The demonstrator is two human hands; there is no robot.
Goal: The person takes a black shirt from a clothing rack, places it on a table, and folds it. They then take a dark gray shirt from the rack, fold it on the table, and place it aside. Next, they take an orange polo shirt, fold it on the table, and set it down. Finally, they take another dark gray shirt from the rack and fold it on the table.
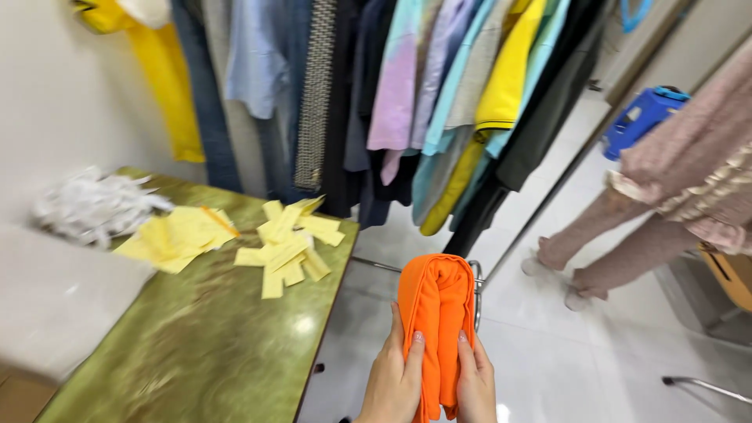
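A folded orange cloth (435, 301) stands upright between my two hands, low in the middle of the head view. My left hand (394, 376) presses its left side, fingers closed around the fabric. Against the right side lies my right hand (473, 381), gripping it too. The cloth hangs over the white tiled floor, just right of the green table's corner.
A green marbled table (196, 345) at left carries yellow paper strips (291, 244), yellow sheets (174, 237) and a heap of white scraps (90, 204). A rack of hanging clothes (407, 94) fills the back. Another person in pink (666, 196) stands at right near a blue stool (644, 116).
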